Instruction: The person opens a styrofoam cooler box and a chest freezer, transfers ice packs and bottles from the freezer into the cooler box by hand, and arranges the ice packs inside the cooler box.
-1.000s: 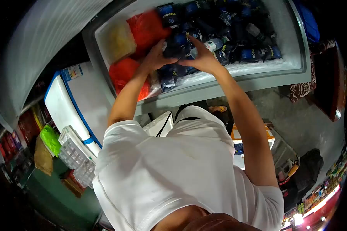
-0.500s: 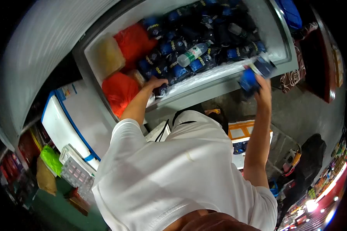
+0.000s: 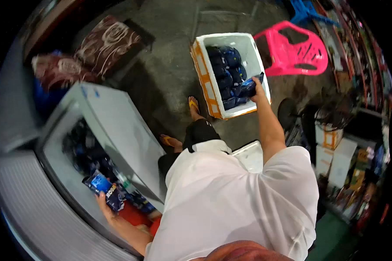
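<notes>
My left hand (image 3: 103,207) is closed on a dark blue pouch (image 3: 101,184) with yellow lettering, over the chest freezer (image 3: 126,122). Under and around that pouch, more dark pouches (image 3: 85,145) fill the freezer, along with a clear bottle (image 3: 123,179) and a red bag (image 3: 130,214). On the other side, my right hand (image 3: 259,92) grips another dark blue pouch (image 3: 247,88) by its end, just above a white foam box (image 3: 245,43). Several rounded dark blue pouches (image 3: 231,56) lie packed inside the box.
A pink plastic chair (image 3: 298,50) stands beside the foam box, with a blue stool (image 3: 307,13) behind. Patterned cushions (image 3: 106,45) are beyond the freezer. A white foam lid (image 3: 249,156) lies by my legs; a fan (image 3: 333,111) and stocked shelves are at right.
My view has turned right, from the freezer to the foam box. My right hand has carried its pouch over the box. My left hand now holds a pouch lifted above the others.
</notes>
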Motion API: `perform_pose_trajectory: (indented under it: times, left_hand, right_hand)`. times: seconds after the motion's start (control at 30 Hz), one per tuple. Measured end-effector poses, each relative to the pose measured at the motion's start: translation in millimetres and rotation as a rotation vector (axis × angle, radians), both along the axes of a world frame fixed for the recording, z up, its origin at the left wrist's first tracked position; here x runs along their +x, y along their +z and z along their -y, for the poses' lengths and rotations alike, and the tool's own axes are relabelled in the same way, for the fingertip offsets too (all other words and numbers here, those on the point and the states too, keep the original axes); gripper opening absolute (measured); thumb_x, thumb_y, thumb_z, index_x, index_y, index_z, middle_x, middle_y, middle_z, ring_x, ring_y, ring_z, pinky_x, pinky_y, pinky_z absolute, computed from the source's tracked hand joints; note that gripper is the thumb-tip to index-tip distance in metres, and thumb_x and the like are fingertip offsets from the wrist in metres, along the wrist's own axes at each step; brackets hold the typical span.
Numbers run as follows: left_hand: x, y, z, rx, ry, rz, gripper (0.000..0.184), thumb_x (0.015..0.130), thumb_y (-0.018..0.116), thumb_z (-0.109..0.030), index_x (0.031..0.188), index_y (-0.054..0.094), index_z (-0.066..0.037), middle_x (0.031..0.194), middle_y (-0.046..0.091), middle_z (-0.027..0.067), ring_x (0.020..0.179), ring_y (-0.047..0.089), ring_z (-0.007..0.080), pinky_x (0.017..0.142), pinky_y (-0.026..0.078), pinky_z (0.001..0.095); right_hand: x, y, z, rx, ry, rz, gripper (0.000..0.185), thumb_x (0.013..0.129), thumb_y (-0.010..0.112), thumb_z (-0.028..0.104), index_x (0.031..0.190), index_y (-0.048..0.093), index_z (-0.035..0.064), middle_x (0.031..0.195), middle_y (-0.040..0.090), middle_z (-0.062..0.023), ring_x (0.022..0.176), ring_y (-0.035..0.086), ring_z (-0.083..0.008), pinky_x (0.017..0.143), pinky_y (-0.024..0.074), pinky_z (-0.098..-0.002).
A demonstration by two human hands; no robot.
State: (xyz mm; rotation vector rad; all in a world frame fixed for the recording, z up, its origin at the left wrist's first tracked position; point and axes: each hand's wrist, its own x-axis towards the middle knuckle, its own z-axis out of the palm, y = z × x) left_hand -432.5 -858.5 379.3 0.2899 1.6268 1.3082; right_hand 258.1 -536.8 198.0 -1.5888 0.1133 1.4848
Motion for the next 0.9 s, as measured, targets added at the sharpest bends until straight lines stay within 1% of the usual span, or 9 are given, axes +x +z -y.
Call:
perform_pose_trajectory:
  times: [0.07, 0.23, 0.33, 0.4, 0.53, 0.63, 0.77, 0.83, 0.9]
  left_hand:
    - [43, 3, -92, -0.029, -0.119, 0.067, 0.062, 0.086, 0.062, -0.039, 0.128, 0.047, 0.004, 0.107, 0.064, 0.0170, 0.089, 0.065, 0.0243, 0.075, 0.055, 0.0345]
    - [213, -44, -281, -0.161, -0.505, 0.178, 0.063, 0.083, 0.065, -0.036, 0.127, 0.045, 0.004, 0.118, 0.059, 0.0178, 0.096, 0.065, 0.0287, 0.082, 0.055, 0.0369]
    - [323, -82, -348, -0.250, -0.639, 0.213, 0.065, 0.080, 0.068, -0.031, 0.130, 0.042, 0.001, 0.116, 0.060, 0.0177, 0.095, 0.066, 0.0282, 0.079, 0.056, 0.0373]
    - [370, -117, -374, -0.286, -0.713, 0.259, 0.064, 0.079, 0.069, -0.027, 0.131, 0.041, -0.002, 0.112, 0.060, 0.0159, 0.093, 0.066, 0.0273, 0.078, 0.056, 0.0368]
    - [463, -178, -413, -0.338, -0.869, 0.248, 0.066, 0.077, 0.074, -0.021, 0.131, 0.040, -0.006, 0.107, 0.058, 0.0089, 0.094, 0.059, 0.0180, 0.081, 0.050, 0.0296]
    - [515, -219, -423, -0.422, -0.956, 0.223, 0.071, 0.077, 0.076, -0.025, 0.133, 0.039, -0.004, 0.111, 0.057, 0.0087, 0.099, 0.057, 0.0168, 0.086, 0.047, 0.0287]
    - [577, -267, -427, -0.265, -1.113, 0.078, 0.081, 0.076, 0.077, -0.025, 0.138, 0.031, 0.002, 0.123, 0.050, 0.0133, 0.110, 0.052, 0.0203, 0.092, 0.044, 0.0326]
    - [596, -271, -438, -0.266, -1.335, 0.236, 0.096, 0.078, 0.073, -0.027, 0.149, 0.014, -0.001, 0.141, 0.039, 0.0211, 0.119, 0.047, 0.0249, 0.098, 0.039, 0.0305]
    - [589, -286, -433, -0.191, -1.730, -0.107, 0.095, 0.081, 0.069, -0.029, 0.151, 0.011, -0.003, 0.149, 0.030, 0.0226, 0.125, 0.044, 0.0292, 0.102, 0.036, 0.0300]
  right_hand:
    - [49, -108, 9, -0.086, -0.051, -0.060, 0.055, 0.073, 0.074, 0.040, 0.115, 0.055, 0.0096, 0.108, 0.063, -0.0117, 0.094, 0.064, -0.0319, 0.091, 0.0487, -0.0520]
    - [65, -235, 21, -0.501, -0.259, 0.211, 0.072, 0.064, 0.082, 0.029, 0.122, 0.051, -0.0020, 0.114, 0.060, -0.0173, 0.091, 0.064, -0.0314, 0.080, 0.0553, -0.0462]
    - [75, -288, 27, -0.531, -0.056, 0.485, 0.087, 0.058, 0.084, 0.028, 0.127, 0.045, -0.0083, 0.119, 0.057, -0.0201, 0.099, 0.062, -0.0317, 0.088, 0.0509, -0.0405]
    - [78, -292, 19, -0.476, 0.260, 0.860, 0.091, 0.055, 0.083, 0.027, 0.130, 0.044, -0.0061, 0.118, 0.059, -0.0217, 0.109, 0.058, -0.0337, 0.097, 0.0445, -0.0355]
    - [107, -284, -1, -0.311, 0.676, 1.006, 0.083, 0.059, 0.079, 0.025, 0.132, 0.046, 0.0025, 0.117, 0.059, -0.0250, 0.111, 0.057, -0.0374, 0.097, 0.0446, -0.0414]
    - [98, -280, -16, -0.093, 0.678, 1.162, 0.076, 0.071, 0.077, 0.027, 0.135, 0.043, 0.0023, 0.115, 0.062, -0.0204, 0.108, 0.060, -0.0329, 0.094, 0.0466, -0.0386]
    - [64, -143, -46, 0.145, 0.215, -0.439, 0.065, 0.087, 0.069, 0.033, 0.139, 0.040, 0.0059, 0.119, 0.057, -0.0062, 0.108, 0.055, -0.0159, 0.090, 0.0453, -0.0295]
    - [57, -147, -39, 0.188, 0.360, -0.087, 0.093, 0.073, 0.081, 0.031, 0.144, 0.029, 0.0000, 0.128, 0.052, -0.0131, 0.115, 0.052, -0.0201, 0.093, 0.0455, -0.0331]
    - [90, -172, -42, 0.157, 0.214, -0.151, 0.099, 0.066, 0.085, 0.025, 0.144, 0.029, 0.0003, 0.128, 0.053, -0.0131, 0.112, 0.053, -0.0221, 0.094, 0.0452, -0.0341]
